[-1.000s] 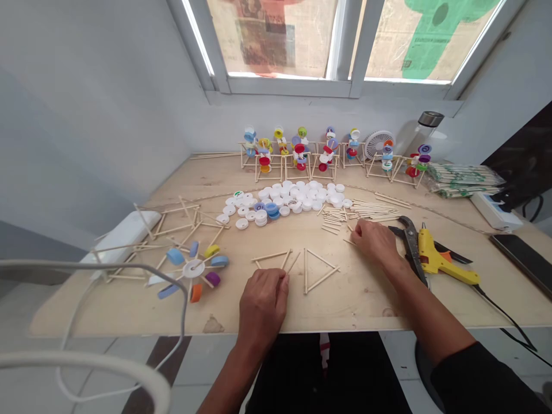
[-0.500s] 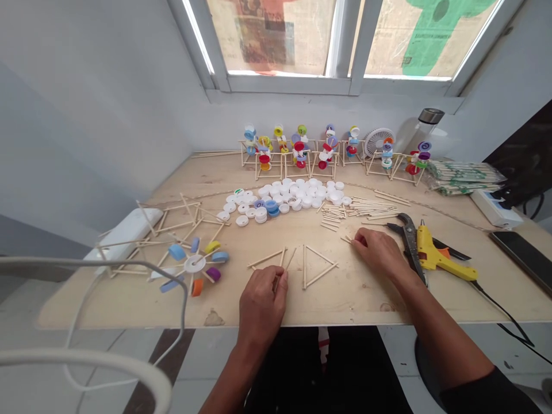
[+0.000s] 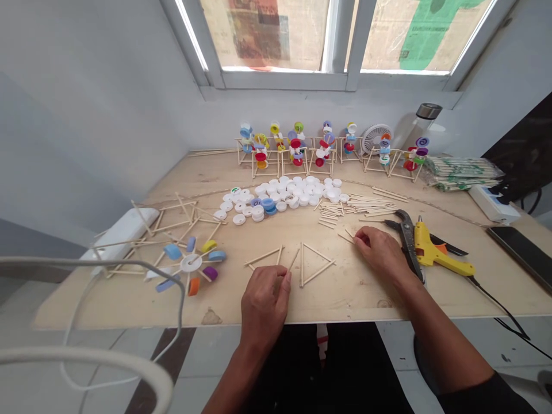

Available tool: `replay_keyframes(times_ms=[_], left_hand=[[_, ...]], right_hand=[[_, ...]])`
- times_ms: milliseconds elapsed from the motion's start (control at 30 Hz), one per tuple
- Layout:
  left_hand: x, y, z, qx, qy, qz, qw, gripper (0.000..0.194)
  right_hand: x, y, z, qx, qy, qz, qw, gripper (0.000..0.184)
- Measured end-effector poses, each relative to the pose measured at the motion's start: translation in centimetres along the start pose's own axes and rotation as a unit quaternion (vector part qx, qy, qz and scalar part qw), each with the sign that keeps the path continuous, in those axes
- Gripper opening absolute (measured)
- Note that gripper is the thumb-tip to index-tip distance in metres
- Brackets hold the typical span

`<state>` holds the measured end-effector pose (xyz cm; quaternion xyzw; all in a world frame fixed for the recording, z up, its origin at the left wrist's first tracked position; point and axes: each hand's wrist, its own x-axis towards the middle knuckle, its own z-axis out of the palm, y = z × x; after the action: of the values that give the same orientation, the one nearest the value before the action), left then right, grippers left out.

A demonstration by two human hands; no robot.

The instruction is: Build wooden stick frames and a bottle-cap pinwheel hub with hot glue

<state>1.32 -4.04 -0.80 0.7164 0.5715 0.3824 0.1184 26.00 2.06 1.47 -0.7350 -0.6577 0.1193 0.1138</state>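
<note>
My left hand [image 3: 264,296] is closed round a thin wooden stick [image 3: 294,259], whose end points up and away from the fingers. Just beyond that hand lies a triangle of sticks [image 3: 263,256], partly hidden by it. A second stick triangle [image 3: 317,253] lies flat between my hands. To the right, my right hand [image 3: 379,250] has its fingertips pinched on small wooden sticks [image 3: 345,237] at the tabletop. Loose short sticks [image 3: 330,214] lie in a pile beyond it.
White bottle caps [image 3: 297,192] spread across the middle. Left are a wheel of coloured caps [image 3: 191,263], stick frames [image 3: 172,221] and a white power strip [image 3: 129,227]. Right are pliers [image 3: 407,241], a yellow glue gun [image 3: 431,247] and a phone [image 3: 521,256]. Finished cap-wheel models [image 3: 297,152] line the back.
The stick in my left hand has tilted slightly and shifted toward the right triangle. My right fingertips have moved slightly over the small sticks, which now sit further apart. The view has shifted a little.
</note>
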Motion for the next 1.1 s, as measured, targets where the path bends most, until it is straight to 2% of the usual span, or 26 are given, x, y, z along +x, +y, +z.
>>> replay_keyframes(times_ms=[267,433,533,600,667,833,933,1100], left_hand=[[-0.1,0.6,0.5,0.008,0.005,0.025,1.0,0.012],[0.3,0.4,0.8,0.058,-0.011,0.052,0.997,0.014],[0.8,0.1,0.5,0.093,-0.023,0.067,0.993,0.016],[0.9,0.0,0.3,0.106,-0.024,0.068,0.992,0.016],[1.0,-0.2,0.1,0.11,-0.025,0.063,0.992,0.016],[1.1,-0.5,0.0,0.109,-0.033,0.057,0.992,0.015],[1.3,-0.6,0.2,0.116,-0.039,0.066,0.99,0.016],[1.7,-0.7,0.3,0.121,-0.048,0.081,0.988,0.017]], right_hand=[[0.1,-1.0,1.0,-0.038,0.006,-0.03,0.999,0.01],[-0.2,-0.9,1.0,-0.031,0.004,-0.038,0.999,0.01],[-0.5,-0.8,1.0,-0.029,0.029,-0.052,0.998,0.01],[-0.9,-0.9,1.1,-0.033,0.067,-0.081,0.994,0.012],[-1.4,-1.1,1.2,-0.022,0.085,-0.137,0.987,0.014],[-3.1,-2.2,1.8,0.031,0.022,-0.291,0.956,0.014],[-3.5,-2.6,2.1,0.016,0.005,-0.325,0.946,0.011],[-3.5,-2.7,2.1,-0.019,0.018,-0.331,0.943,0.014]])
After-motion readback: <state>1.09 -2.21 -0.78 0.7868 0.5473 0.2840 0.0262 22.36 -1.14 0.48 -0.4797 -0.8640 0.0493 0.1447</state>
